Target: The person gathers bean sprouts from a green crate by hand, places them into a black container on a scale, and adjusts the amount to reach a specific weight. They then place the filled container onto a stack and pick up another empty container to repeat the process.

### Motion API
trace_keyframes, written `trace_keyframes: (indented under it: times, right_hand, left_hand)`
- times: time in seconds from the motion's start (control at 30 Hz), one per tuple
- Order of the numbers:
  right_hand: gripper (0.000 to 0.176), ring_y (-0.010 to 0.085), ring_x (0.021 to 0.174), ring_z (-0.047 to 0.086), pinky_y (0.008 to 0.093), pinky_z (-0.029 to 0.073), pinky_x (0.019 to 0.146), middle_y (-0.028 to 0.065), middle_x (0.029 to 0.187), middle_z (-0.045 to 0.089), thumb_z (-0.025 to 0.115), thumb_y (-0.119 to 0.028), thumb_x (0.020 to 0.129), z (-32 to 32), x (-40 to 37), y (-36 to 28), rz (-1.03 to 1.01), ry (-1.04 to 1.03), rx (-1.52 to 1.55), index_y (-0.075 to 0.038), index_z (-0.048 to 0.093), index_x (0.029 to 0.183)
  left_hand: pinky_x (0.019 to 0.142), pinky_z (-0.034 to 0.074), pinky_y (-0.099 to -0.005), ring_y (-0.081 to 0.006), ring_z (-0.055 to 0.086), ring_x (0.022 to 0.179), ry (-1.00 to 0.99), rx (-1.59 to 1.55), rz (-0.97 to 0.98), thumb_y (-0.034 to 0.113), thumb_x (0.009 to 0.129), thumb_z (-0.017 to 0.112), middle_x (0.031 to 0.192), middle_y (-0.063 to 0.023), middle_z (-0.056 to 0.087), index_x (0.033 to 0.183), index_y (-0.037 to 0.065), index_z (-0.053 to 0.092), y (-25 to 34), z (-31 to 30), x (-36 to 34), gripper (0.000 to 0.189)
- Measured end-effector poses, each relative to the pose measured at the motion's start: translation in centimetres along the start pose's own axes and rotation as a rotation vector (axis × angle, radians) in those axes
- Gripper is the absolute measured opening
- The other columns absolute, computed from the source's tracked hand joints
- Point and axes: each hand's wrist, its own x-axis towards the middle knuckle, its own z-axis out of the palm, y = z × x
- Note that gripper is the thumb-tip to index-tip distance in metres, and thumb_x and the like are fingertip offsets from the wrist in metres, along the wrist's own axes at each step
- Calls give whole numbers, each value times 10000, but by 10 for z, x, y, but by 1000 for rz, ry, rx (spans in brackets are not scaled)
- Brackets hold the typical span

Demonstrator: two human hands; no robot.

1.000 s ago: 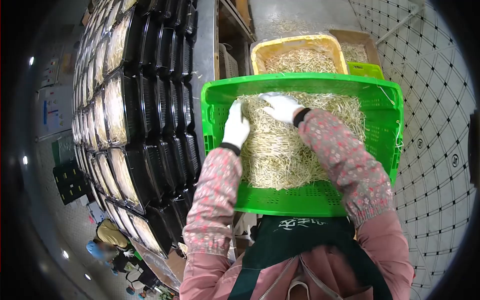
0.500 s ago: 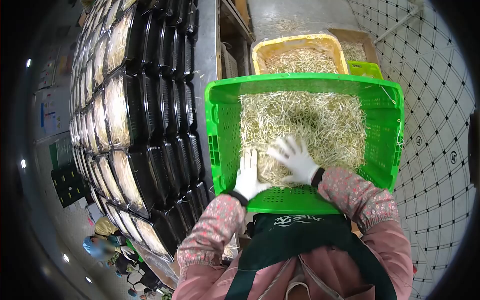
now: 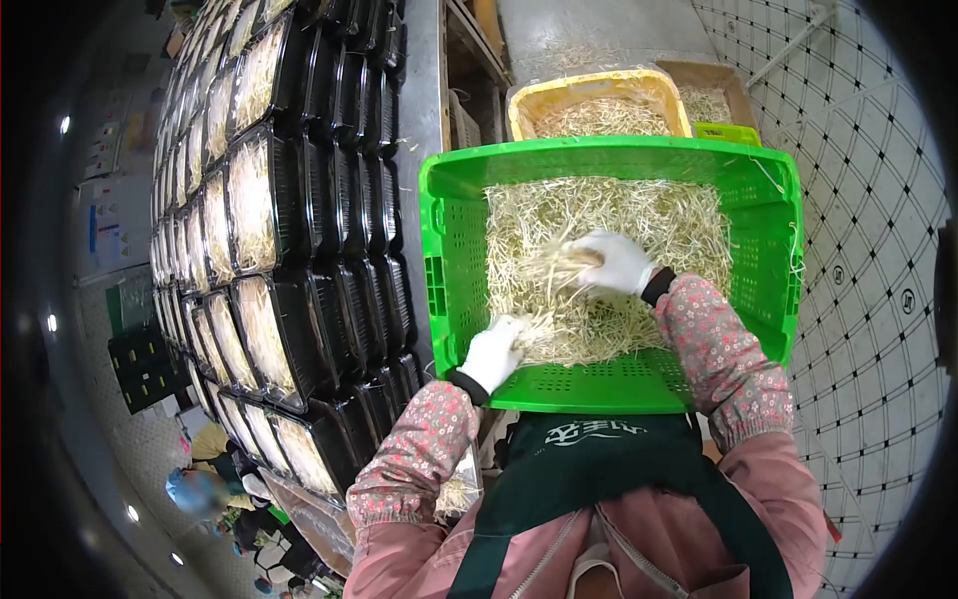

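A green perforated plastic crate (image 3: 611, 148) in front of me holds a thick layer of bean sprouts (image 3: 679, 215). My right hand (image 3: 617, 263), in a white glove, is closed round a bunch of sprouts above the middle of the layer, and their loose ends stick out to the left. At the crate's near left corner, my left hand (image 3: 492, 354), gloved too, has its fingers curled round more sprouts. Its fingertips are partly hidden among the strands.
Black trays (image 3: 299, 190) packed with sprouts stand in tall stacks on the left. Behind the crate are a yellow tub (image 3: 519, 110) of sprouts, a cardboard box (image 3: 733, 90) and a small lime-green container (image 3: 740, 134). Another person (image 3: 205, 479) is at lower left.
Both hands had fingers spread on the sprouts and are now closed on them. The right hand has moved up and slightly right with a bunch; the left has turned inward at the near corner.
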Motion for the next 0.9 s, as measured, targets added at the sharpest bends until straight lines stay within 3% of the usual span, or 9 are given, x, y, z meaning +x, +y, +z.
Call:
trace_keyframes:
  times: [0.07,0.13,0.2,0.3,0.33,0.47,0.53,0.73,0.9]
  right_hand:
    - [665,314,1148,573,412,449,990,141,1273,587,709,-345,769,12,11,-5,16,-236,130,-152,527,1378]
    - [729,314,1278,489,406,385,1081,160,1405,498,716,-339,796,24,14,6,-229,-99,170,-147,445,1444]
    - [752,302,1361,406,388,326,1133,164,1495,402,712,-310,830,3,20,5,-49,-71,163,-136,381,1482]
    - [620,281,1327,462,354,350,1115,144,1430,500,652,-388,874,-4,37,56,138,249,94,-124,484,1409]
    - [664,321,1373,394,386,323,1132,188,1470,434,625,-446,875,-15,43,55,387,180,10,-107,461,1422]
    - [844,417,1441,219,453,216,1175,251,1573,181,559,-573,881,15,58,78,619,277,-194,-101,272,1520]
    - [858,430,1445,198,505,239,1156,247,1577,167,520,-631,884,40,53,59,663,202,-231,-103,277,1515]
    - [900,427,1365,313,538,427,971,232,1513,283,628,-599,808,96,-47,-26,30,5,-359,-120,298,1495]
    - [992,435,1316,365,517,438,970,239,1519,258,777,-283,702,94,-77,-54,-77,7,-430,-108,237,1516]
  left_hand:
    - [843,525,-414,-337,638,987,-107,136,23,192,739,752,1126,-157,638,1232,78,587,18,-16,7,532]
    - [875,519,-408,-329,636,1034,-262,195,-67,274,764,751,1170,-171,640,1267,66,587,37,-47,20,569]
    - [895,511,-413,-326,633,1060,-469,168,-267,375,793,730,1203,-197,633,1261,44,596,45,-85,50,588]
    - [967,471,-410,-348,599,1130,-136,147,-282,397,861,648,1230,-244,606,1253,18,594,23,-81,104,548]
    - [987,459,-405,-355,585,1151,45,106,-184,387,879,627,1254,-251,590,1283,16,568,6,-65,126,551]
    - [1058,394,-454,-434,436,1287,391,372,-2,420,903,576,1373,-239,496,1441,34,374,-81,10,212,692]
    - [1073,373,-458,-430,442,1280,294,270,-61,450,918,556,1355,-238,512,1428,23,408,-81,25,201,681]
    - [1070,373,-454,-406,493,1230,-179,-96,-105,444,854,680,1353,-256,487,1442,44,374,-3,1,43,774]
    - [1154,271,-450,-420,315,1391,-208,88,-15,484,667,830,1517,-283,258,1511,-18,140,-14,12,-9,1200]
